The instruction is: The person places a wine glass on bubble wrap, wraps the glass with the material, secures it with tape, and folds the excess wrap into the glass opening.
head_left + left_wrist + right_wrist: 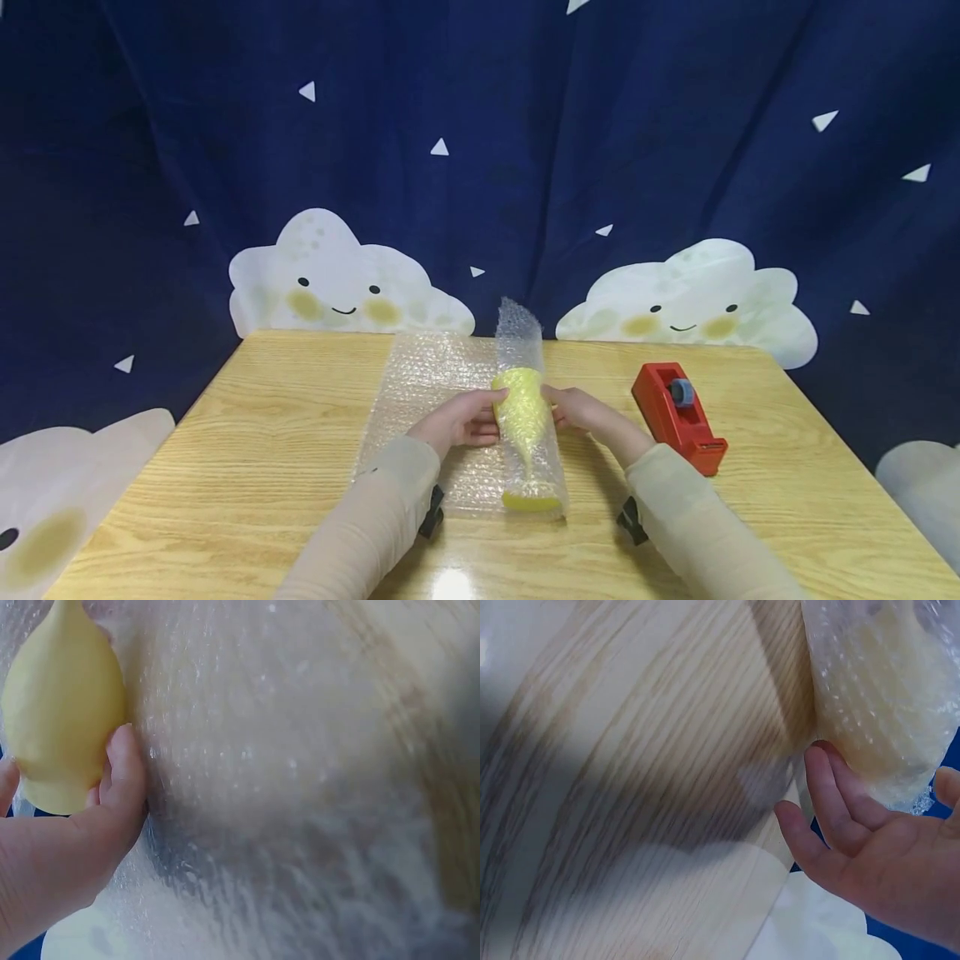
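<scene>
"Head view: what is the bubble wrap (431,371) holding?"

"From my remote station, I am seeing a yellow goblet (523,412) lying on its side in it, at the middle of the wooden table (262,450). Its wide bowl is pointing away from the person; its foot is pointing toward them. One strip of wrap is running over the goblet and extending past the rim, while the rest is spreading flat to the left."

"Is anything sitting inside the bowl?"

"I cannot tell; its mouth is facing away from me."

"How are the fingers lying?"

"In the left wrist view, the left hand (71,851) is gripping the bowl near its rim, thumb on one side, fingers curling round the other. In the right wrist view, the right hand (889,851) is touching the wrapped bowl's other side, its fingers loosely extending, its thumb standing apart from them."

"Any other holder?"

"Yes, a red tape dispenser (666,412) is sitting on the table, to the right of the goblet, and a bluish roll (682,392) is resting in it."
</scene>
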{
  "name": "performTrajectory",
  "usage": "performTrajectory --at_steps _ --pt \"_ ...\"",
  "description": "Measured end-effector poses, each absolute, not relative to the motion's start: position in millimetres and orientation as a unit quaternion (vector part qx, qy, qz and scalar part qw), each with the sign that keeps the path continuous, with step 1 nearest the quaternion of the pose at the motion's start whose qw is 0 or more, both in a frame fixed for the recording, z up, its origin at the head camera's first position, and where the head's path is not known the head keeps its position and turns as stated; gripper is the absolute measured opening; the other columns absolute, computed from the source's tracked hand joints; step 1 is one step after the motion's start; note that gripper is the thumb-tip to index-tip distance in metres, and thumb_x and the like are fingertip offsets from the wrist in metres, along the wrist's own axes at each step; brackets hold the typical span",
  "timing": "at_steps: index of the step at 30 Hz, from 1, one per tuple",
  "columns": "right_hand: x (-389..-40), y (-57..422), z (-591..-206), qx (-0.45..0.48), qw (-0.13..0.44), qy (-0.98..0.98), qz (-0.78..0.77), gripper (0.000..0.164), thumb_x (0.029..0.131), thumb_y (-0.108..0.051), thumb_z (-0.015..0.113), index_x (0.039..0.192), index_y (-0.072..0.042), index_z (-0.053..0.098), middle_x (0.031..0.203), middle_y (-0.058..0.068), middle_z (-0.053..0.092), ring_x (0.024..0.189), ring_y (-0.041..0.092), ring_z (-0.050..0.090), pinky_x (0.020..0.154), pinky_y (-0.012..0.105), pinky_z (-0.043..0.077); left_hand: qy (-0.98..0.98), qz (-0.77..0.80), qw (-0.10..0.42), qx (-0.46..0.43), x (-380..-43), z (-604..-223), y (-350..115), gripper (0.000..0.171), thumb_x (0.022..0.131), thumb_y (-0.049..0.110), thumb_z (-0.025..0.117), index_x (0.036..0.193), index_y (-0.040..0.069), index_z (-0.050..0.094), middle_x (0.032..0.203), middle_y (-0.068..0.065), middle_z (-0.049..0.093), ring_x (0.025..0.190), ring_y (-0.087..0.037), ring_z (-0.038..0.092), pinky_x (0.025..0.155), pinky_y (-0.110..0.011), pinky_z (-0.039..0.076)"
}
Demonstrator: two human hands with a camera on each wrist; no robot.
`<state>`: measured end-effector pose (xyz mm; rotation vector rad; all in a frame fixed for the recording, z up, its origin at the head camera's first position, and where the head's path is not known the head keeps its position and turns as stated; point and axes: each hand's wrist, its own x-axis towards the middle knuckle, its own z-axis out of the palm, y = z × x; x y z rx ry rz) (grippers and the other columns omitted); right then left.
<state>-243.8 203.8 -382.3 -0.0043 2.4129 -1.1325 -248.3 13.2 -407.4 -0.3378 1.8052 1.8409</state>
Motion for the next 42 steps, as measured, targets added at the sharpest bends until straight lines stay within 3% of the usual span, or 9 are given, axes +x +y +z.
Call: performTrajectory --at_steps 5,10,15,20,26,31,35,38,42 --pt "-242.9 198.3 -384.6 -0.013 0.231 0.881 -0.412 0.058 0.096 -0.047 0.036 0.11 0.006 0.059 0.088 0.015 0.069 0.074 0.02 0.065 0.064 0.03 0.046 0.661 0.682 0.282 -0.136 -249.7 -408.2 13.2 0.05 0.089 0.037 0.059 0.12 -0.002 0.055 0.12 -0.019 0.06 0.102 -0.027 0.062 0.091 -0.039 0.051" --pt "-240.9 194.7 -385.2 -0.009 0.227 0.885 -0.407 0.045 0.091 -0.052 0.043 0.077 -0.011 0.056 0.056 -0.008 0.039 0.048 0.007 0.034 0.048 0.02 0.03 0.655 0.686 0.286 -0.136 -250.1 -407.6 12.2 0.047 0.09 0.035 0.059 0.12 -0.001 0.055 0.121 -0.018 0.06 0.103 -0.026 0.061 0.092 -0.038 0.05" --pt "-237.7 191.5 -385.8 0.0 0.221 0.889 -0.401 0.054 0.088 -0.056 0.047 0.092 -0.004 0.061 0.059 0.0 0.047 0.051 0.01 0.038 0.051 0.024 0.035 0.657 0.687 0.283 -0.129 -248.5 -407.4 10.7 0.045 0.091 0.033 0.058 0.122 0.001 0.054 0.123 -0.02 0.058 0.102 -0.027 0.061 0.093 -0.04 0.05" --pt "-235.5 186.8 -386.2 -0.003 0.211 0.905 -0.37 0.078 0.089 -0.057 0.043 0.127 0.011 0.048 0.119 0.024 0.057 0.09 0.023 0.055 0.078 0.036 0.047 0.668 0.677 0.283 -0.124 -247.3 -406.7 8.4 0.049 0.088 0.033 0.056 0.122 -0.002 0.052 0.119 -0.02 0.058 0.094 -0.025 0.06 0.09 -0.039 0.051" --pt "-236.1 181.9 -383.8 0.006 0.215 0.911 -0.352 0.07 0.088 -0.059 0.042 0.115 0.005 0.054 0.067 0.003 0.041 0.047 0.011 0.025 0.046 0.024 0.028 0.679 0.667 0.284 -0.116 -247.2 -403.7 6.5 0.069 0.086 0.049 0.052 0.125 -0.008 0.048 0.117 -0.02 0.058 0.094 -0.025 0.059 0.089 -0.038 0.051" --pt "-234.5 181.5 -382.2 -0.01 0.201 0.915 -0.349 0.079 0.09 -0.056 0.041 0.126 0.013 0.047 0.113 0.024 0.058 0.089 0.029 0.059 0.079 0.037 0.048 0.707 0.648 0.262 -0.112 -245.2 -401.0 9.0 0.068 0.086 0.052 0.056 0.123 -0.005 0.052 0.113 -0.022 0.062 0.086 -0.024 0.063 0.082 -0.035 0.055" --pt "-233.0 183.5 -382.2 -0.022 0.197 0.912 -0.359 0.083 0.089 -0.058 0.042 0.129 0.015 0.044 0.133 0.033 0.046 0.125 0.043 0.044 0.104 0.05 0.036 0.704 0.657 0.244 -0.115 -244.4 -401.6 9.4 0.055 0.088 0.043 0.059 0.119 -0.002 0.056 0.107 -0.021 0.064 0.073 -0.018 0.064 0.076 -0.032 0.056" --pt "-234.6 186.5 -382.6 -0.021 0.208 0.902 -0.377 0.072 0.089 -0.059 0.044 0.116 0.007 0.057 0.098 0.018 0.063 0.09 0.029 0.06 0.081 0.039 0.048 0.692 0.671 0.241 -0.11 -245.2 -403.4 8.5 0.053 0.089 0.04 0.059 0.118 -0.004 0.056 0.103 -0.019 0.064 0.071 -0.016 0.062 0.077 -0.031 0.056" --pt "-239.1 190.4 -385.2 -0.017 0.243 0.874 -0.42 0.046 0.09 -0.054 0.046 0.085 -0.011 0.059 0.056 -0.005 0.035 0.048 0.01 0.03 0.048 0.023 0.026 0.675 0.685 0.246 -0.122 -247.3 -405.0 7.5 0.054 0.09 0.037 0.06 0.12 -0.007 0.052 0.094 -0.013 0.054 0.074 -0.016 0.057 0.081 -0.031 0.056"
